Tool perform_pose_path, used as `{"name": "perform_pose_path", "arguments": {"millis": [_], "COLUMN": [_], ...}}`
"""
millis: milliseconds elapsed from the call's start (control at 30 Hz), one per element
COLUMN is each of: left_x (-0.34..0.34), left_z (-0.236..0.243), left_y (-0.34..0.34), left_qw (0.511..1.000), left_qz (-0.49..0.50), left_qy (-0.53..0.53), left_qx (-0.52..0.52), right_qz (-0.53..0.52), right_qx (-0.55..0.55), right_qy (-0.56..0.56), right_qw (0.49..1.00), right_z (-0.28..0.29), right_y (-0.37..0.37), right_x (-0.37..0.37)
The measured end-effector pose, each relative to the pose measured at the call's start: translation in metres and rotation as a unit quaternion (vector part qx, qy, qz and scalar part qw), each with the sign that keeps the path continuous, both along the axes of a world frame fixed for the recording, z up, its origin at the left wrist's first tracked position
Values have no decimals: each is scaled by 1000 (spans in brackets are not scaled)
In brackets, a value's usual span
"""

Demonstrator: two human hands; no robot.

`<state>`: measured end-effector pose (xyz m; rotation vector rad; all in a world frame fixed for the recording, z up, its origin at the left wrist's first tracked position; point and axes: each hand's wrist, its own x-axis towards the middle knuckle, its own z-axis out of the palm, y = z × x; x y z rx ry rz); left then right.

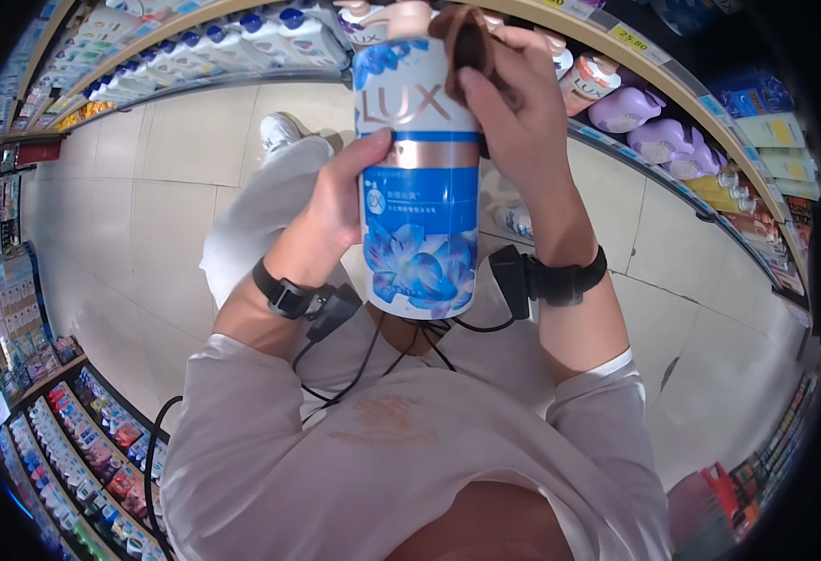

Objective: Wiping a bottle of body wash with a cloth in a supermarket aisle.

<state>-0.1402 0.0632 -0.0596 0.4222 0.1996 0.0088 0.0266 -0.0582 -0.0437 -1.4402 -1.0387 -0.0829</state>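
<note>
A large blue-and-white body wash bottle [420,229] with a flower print and a copper-coloured band is held up before my chest. My left hand [340,192] grips its left side, with the thumb lying across the front near the band. In my right hand [527,117] is a brown cloth [468,56], bunched between thumb and fingers against the bottle's upper right side. The bottle's pale pink top [409,19] reaches the upper edge of the view. Its back, and most of my left fingers, are hidden.
Ahead, a curved shelf holds white bottles with blue caps [242,42], purple bottles [658,136] and an orange-pink bottle [588,82]. More stocked shelves [83,449] stand at the left. Black cables [345,374] hang from my wrist straps over my lap. Pale floor tiles [172,210] lie below.
</note>
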Motion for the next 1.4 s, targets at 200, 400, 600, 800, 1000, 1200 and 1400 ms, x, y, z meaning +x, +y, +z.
{"name": "perform_pose_path", "arguments": {"millis": [200,400,600,800,1000,1200,1400], "left_x": [-6,-22,-32,-38,-13,1,11], "left_z": [35,23,7,29,13,15,9], "left_y": [46,39,29,77,68,50,45], "left_qw": [996,992,979,954,944,941,922], "left_qz": [73,45,94,261,299,321,367], "left_qy": [26,69,93,80,140,109,120], "left_qx": [43,98,152,122,25,-24,-16], "right_qz": [177,40,62,82,-88,-133,-144], "right_qx": [-102,-99,-137,-126,-58,-54,-47], "right_qy": [-131,-152,-159,-220,-305,-249,-39], "right_qw": [970,982,976,964,947,958,988], "right_z": [23,14,6,19,8,8,4], "right_y": [-15,5,26,23,29,34,44], "right_x": [-54,-58,-53,-92,-113,-100,-72]}}
